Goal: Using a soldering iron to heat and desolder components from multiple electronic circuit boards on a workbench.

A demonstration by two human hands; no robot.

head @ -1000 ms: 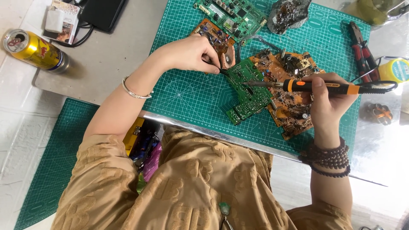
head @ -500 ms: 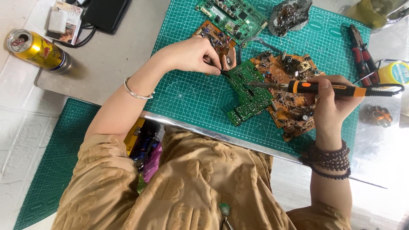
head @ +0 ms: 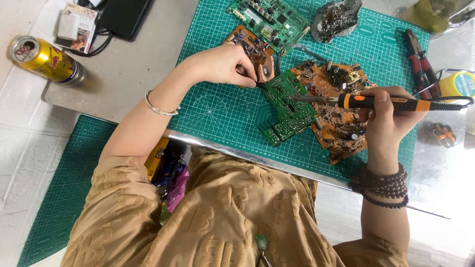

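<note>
Green circuit board (head: 289, 106) lies on the cutting mat (head: 222, 118) atop an orange board (head: 336, 118), right hand (head: 388, 118) fingers closed around the soldering iron (head: 376, 102), left hand (head: 225, 64) fingers pinching tweezers (head: 257, 83) at its edge; tip contact should be brief and steady.

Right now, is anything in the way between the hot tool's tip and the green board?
Nothing visible. The soldering iron in the right hand already has its tip down at the green circuit board, which the left hand steadies with tweezers.
</note>
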